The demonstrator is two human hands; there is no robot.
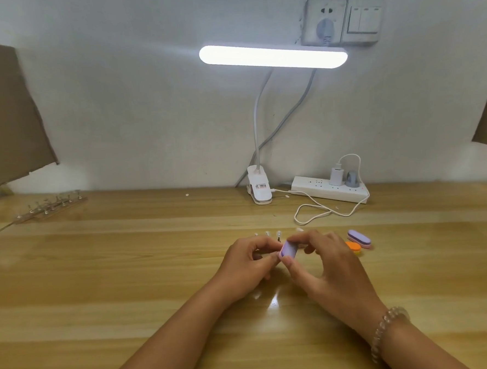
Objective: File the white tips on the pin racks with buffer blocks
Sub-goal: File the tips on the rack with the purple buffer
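Note:
My right hand (324, 260) pinches a small lilac buffer block (288, 250) between thumb and fingertips at the middle of the table. My left hand (248, 262) sits right beside it, fingers curled around a pin of the near pin rack, whose base is mostly hidden. A few white tips (268, 234) of that rack stick up just behind my fingers. A second pin rack (54, 208) with several tips lies far left near the wall. Two spare buffer blocks lie to the right: a lilac one (359, 237) and an orange one (354, 248).
A clip lamp (259, 190) stands at the wall with its lit bar above. To its right a white power strip (329, 192) lies with a charger and a looping cable (315, 211). Brown cardboard (4, 113) leans at the far left.

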